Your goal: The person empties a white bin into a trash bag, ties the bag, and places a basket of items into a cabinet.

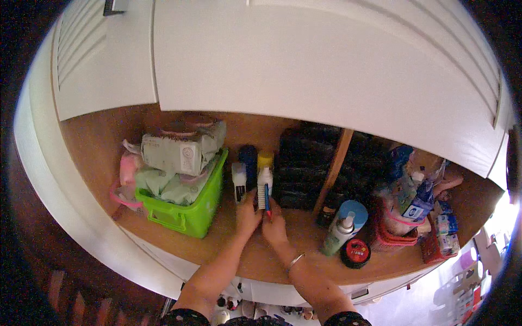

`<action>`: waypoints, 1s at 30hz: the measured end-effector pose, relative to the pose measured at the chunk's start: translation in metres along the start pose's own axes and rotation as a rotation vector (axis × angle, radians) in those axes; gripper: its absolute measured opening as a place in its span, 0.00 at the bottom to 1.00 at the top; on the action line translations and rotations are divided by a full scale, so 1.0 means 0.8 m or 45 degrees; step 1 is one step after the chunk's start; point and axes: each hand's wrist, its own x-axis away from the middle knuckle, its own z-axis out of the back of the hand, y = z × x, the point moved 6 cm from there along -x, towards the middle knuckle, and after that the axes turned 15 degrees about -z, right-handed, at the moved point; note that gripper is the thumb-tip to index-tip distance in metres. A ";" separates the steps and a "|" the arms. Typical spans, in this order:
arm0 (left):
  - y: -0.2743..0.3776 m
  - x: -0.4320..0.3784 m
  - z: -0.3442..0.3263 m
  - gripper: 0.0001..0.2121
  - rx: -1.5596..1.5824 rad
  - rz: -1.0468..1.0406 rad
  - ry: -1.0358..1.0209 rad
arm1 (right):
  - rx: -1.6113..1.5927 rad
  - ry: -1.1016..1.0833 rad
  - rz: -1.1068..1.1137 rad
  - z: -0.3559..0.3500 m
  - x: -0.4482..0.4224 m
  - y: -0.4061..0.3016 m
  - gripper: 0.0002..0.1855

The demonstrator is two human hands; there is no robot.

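Observation:
My left hand (pixel 248 216) and my right hand (pixel 275 225) reach side by side onto the wooden shelf of a white cabinet. Between them stands a small brush (pixel 267 197) with white bristles and a blue and red back, gripped near its red end by my right hand. My left fingers are beside the bristles, close to a pale container (pixel 239 179) with a dark label; whether they hold anything is hidden. Just behind the brush is a white bottle (pixel 265 176). A dark blue container (pixel 247 157) and a yellow-topped one (pixel 266 159) stand farther back.
Left is a green plastic basket (pixel 204 218) bearing wipes packs (pixel 171 155). Dark bundles (pixel 304 171) fill the back near a wooden upright (pixel 334 171). Right are a spray can (pixel 340 234), a red-lidded round tin (pixel 356 252) and a red basket (pixel 393 240). White doors (pixel 306 57) hang above.

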 end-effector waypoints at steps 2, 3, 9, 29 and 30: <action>0.007 -0.003 0.000 0.20 -0.033 -0.034 0.046 | 0.053 0.038 0.027 0.001 -0.009 0.018 0.27; 0.002 -0.006 0.008 0.19 -0.067 -0.053 0.134 | 0.070 0.049 0.054 0.001 -0.012 0.015 0.27; -0.028 -0.003 0.041 0.17 -0.163 0.081 0.514 | 0.116 -0.083 -0.089 0.001 -0.012 0.016 0.23; -0.074 0.012 -0.013 0.16 -0.130 0.311 -0.038 | 0.186 -0.179 -0.278 0.002 -0.013 0.038 0.19; -0.076 0.014 -0.007 0.16 -0.177 0.267 -0.019 | 0.177 -0.225 -0.296 0.000 -0.008 0.031 0.18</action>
